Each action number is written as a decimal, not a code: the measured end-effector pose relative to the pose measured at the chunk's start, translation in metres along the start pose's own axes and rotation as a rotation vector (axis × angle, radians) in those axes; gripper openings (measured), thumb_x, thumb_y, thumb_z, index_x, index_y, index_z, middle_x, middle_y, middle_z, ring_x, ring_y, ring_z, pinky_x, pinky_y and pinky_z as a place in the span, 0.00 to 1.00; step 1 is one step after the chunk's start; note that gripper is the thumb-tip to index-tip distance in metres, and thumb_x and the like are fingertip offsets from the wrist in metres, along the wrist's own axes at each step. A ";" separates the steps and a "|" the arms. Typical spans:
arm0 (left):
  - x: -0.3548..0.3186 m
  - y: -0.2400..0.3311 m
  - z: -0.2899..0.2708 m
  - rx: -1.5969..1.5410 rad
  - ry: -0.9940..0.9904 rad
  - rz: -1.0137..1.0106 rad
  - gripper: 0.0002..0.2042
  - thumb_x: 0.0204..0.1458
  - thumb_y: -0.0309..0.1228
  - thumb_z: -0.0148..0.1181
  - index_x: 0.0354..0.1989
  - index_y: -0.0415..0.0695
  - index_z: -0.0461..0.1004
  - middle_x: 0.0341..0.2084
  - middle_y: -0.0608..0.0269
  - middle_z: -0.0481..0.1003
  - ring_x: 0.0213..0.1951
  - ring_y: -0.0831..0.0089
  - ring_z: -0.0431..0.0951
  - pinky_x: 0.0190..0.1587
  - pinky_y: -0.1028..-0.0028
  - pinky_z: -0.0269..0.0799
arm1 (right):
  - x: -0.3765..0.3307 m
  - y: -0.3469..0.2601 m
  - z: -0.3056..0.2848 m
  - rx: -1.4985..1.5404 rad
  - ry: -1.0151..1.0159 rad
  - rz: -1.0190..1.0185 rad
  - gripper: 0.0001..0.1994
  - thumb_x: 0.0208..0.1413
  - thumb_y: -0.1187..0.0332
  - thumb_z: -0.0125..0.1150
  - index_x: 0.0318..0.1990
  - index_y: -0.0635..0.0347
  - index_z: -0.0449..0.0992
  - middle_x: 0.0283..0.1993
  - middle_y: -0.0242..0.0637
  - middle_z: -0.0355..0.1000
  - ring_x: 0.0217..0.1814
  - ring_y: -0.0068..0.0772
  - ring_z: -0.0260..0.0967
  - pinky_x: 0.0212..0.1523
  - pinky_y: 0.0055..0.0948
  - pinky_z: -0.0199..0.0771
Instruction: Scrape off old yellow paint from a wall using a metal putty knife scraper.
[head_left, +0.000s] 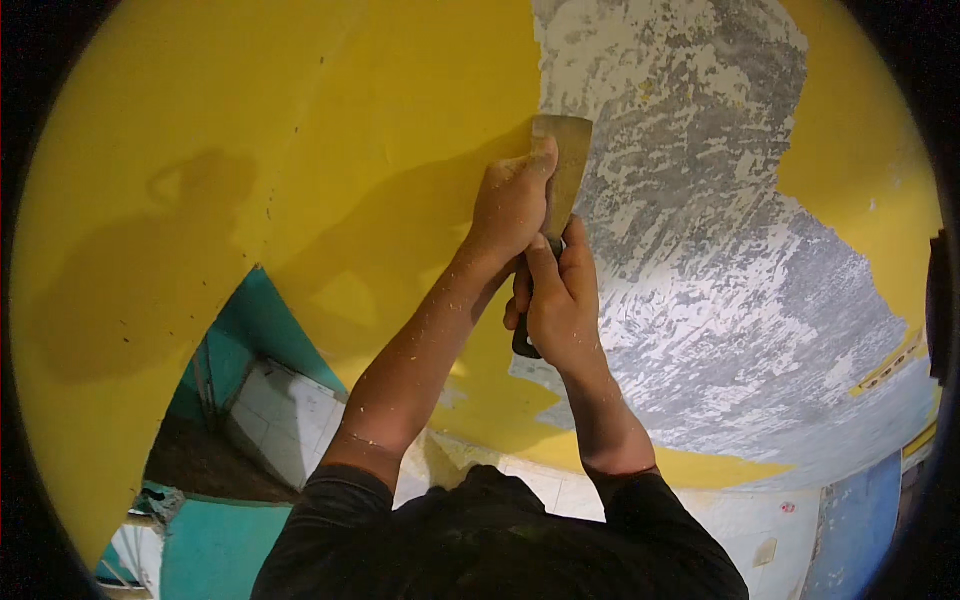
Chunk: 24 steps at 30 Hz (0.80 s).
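Observation:
A wide-bladed scraper (574, 165) with a black handle lies against the wall, blade edge uppermost. The fingers of my right hand (566, 305) wrap the handle, whose lower end sticks out under the hand. Higher up, my left hand (508, 205) is closed on the blade, its thumb pressed flat near the top edge. Its other fingers are partly hidden. The blade sits where yellow paint (420, 90) meets a large stripped patch (690, 230) of grey and white. Pale flakes cling to both forearms.
A green-edged opening (275, 315) at the lower left shows light tiles beyond. White floor tiles (545, 485) run below the wall, with a blue surface (855, 530) at the lower right. A dark object (938, 305) stands at the right rim. Shadows fall on the yellow wall.

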<state>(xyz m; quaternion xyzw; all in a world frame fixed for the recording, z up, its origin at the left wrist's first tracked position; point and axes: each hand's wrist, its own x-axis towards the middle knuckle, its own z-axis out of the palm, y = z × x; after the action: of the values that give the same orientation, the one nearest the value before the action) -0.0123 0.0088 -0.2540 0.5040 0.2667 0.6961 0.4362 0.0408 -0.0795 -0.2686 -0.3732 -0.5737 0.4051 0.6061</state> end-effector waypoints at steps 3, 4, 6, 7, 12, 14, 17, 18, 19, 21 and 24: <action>0.003 0.038 -0.003 0.117 -0.076 -0.097 0.19 0.51 0.42 0.48 0.17 0.39 0.67 0.12 0.68 0.65 0.18 0.77 0.64 0.23 0.74 0.60 | 0.003 -0.011 0.002 -0.027 0.021 0.023 0.04 0.59 0.68 0.39 0.37 0.57 0.58 0.14 0.28 0.55 0.10 0.17 0.51 0.11 0.19 0.58; 0.005 0.044 -0.002 0.175 -0.075 -0.110 0.19 0.51 0.42 0.48 0.17 0.39 0.67 0.13 0.68 0.66 0.19 0.77 0.65 0.24 0.74 0.60 | 0.009 -0.017 0.005 0.006 0.012 -0.015 0.04 0.59 0.68 0.39 0.37 0.57 0.58 0.14 0.28 0.55 0.10 0.17 0.51 0.11 0.19 0.58; 0.005 0.040 -0.002 0.140 -0.056 -0.107 0.19 0.51 0.42 0.48 0.18 0.39 0.68 0.14 0.67 0.66 0.20 0.77 0.65 0.25 0.74 0.61 | 0.009 -0.015 0.007 0.035 -0.001 -0.042 0.04 0.59 0.68 0.39 0.37 0.57 0.58 0.14 0.28 0.55 0.10 0.17 0.51 0.11 0.19 0.58; 0.006 0.037 0.000 0.103 -0.053 -0.091 0.19 0.51 0.43 0.48 0.18 0.38 0.68 0.15 0.66 0.67 0.21 0.77 0.65 0.25 0.74 0.61 | 0.007 -0.011 0.005 0.012 0.013 -0.043 0.04 0.59 0.68 0.39 0.37 0.57 0.58 0.14 0.28 0.55 0.10 0.18 0.51 0.11 0.19 0.58; 0.020 0.023 -0.002 0.022 -0.077 -0.044 0.18 0.51 0.43 0.48 0.22 0.38 0.71 0.17 0.66 0.68 0.22 0.76 0.66 0.27 0.72 0.62 | 0.007 -0.013 0.009 0.035 0.038 -0.024 0.04 0.59 0.68 0.40 0.37 0.57 0.59 0.14 0.28 0.54 0.09 0.18 0.50 0.11 0.19 0.58; 0.026 0.030 -0.002 0.017 -0.101 -0.017 0.18 0.51 0.42 0.48 0.23 0.38 0.72 0.18 0.65 0.69 0.22 0.75 0.66 0.27 0.72 0.63 | 0.016 -0.031 0.012 0.034 -0.006 -0.054 0.04 0.59 0.68 0.40 0.36 0.57 0.59 0.14 0.28 0.54 0.10 0.17 0.50 0.12 0.19 0.59; 0.023 0.042 0.002 -0.129 -0.133 -0.160 0.18 0.51 0.42 0.48 0.24 0.37 0.72 0.20 0.64 0.70 0.23 0.74 0.67 0.28 0.72 0.63 | 0.015 -0.027 0.009 0.054 -0.006 -0.058 0.04 0.59 0.68 0.41 0.36 0.57 0.59 0.15 0.27 0.55 0.11 0.17 0.51 0.12 0.19 0.59; 0.014 0.037 0.002 -0.083 -0.115 -0.130 0.16 0.51 0.42 0.50 0.30 0.39 0.72 0.24 0.65 0.71 0.26 0.75 0.68 0.31 0.74 0.63 | 0.013 -0.023 0.007 0.045 0.009 -0.034 0.04 0.58 0.68 0.41 0.36 0.57 0.59 0.15 0.27 0.55 0.11 0.18 0.50 0.12 0.20 0.59; 0.011 0.034 0.000 -0.035 -0.095 -0.091 0.15 0.51 0.42 0.51 0.35 0.41 0.73 0.28 0.66 0.71 0.28 0.75 0.69 0.33 0.76 0.64 | 0.010 -0.021 0.007 0.048 0.004 -0.043 0.04 0.58 0.68 0.41 0.36 0.57 0.59 0.15 0.27 0.55 0.11 0.18 0.50 0.12 0.20 0.59; 0.018 0.026 -0.004 -0.111 -0.121 -0.101 0.15 0.51 0.42 0.52 0.36 0.41 0.72 0.28 0.66 0.71 0.29 0.75 0.69 0.34 0.76 0.64 | 0.006 -0.018 0.009 0.070 -0.001 -0.012 0.04 0.59 0.68 0.41 0.36 0.57 0.60 0.15 0.27 0.55 0.11 0.18 0.50 0.12 0.20 0.59; 0.026 0.043 0.002 -0.235 -0.171 -0.214 0.16 0.50 0.42 0.53 0.36 0.41 0.72 0.28 0.66 0.72 0.29 0.75 0.69 0.34 0.76 0.64 | 0.015 -0.030 0.011 0.053 0.016 -0.079 0.05 0.58 0.68 0.41 0.37 0.57 0.60 0.14 0.27 0.54 0.11 0.18 0.50 0.12 0.19 0.59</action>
<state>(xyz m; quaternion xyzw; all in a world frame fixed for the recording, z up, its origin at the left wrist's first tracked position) -0.0283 0.0105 -0.2062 0.4758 0.1976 0.6267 0.5846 0.0321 -0.0774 -0.2343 -0.3376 -0.5722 0.3927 0.6360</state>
